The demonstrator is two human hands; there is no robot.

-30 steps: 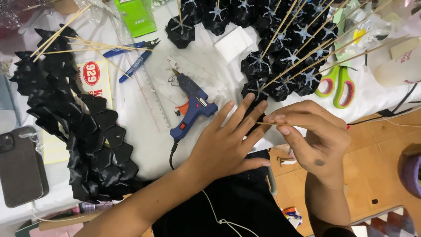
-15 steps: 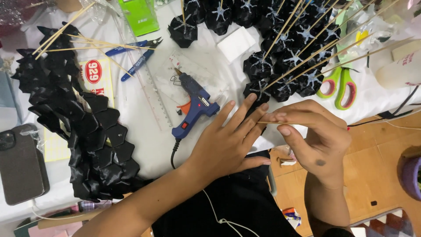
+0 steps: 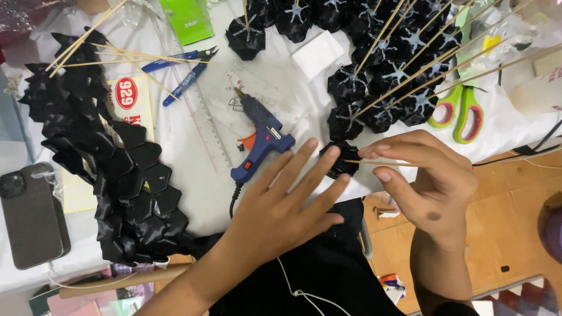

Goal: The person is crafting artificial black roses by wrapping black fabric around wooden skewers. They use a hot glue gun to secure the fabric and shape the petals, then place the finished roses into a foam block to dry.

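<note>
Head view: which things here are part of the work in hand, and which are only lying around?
In hand:
left hand
right hand
thin wooden stick
black folded flower

Lying about:
blue glue gun
green scissors
blue pliers
phone
clear ruler

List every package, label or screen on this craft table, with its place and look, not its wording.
Green rectangular packet: top edge, left of centre.
Yellow-and-white printed sheet with a red oval label: left, partly under the black scaled fabric piece.
Dark phone: far left, lying back side up, no screen showing.
</note>
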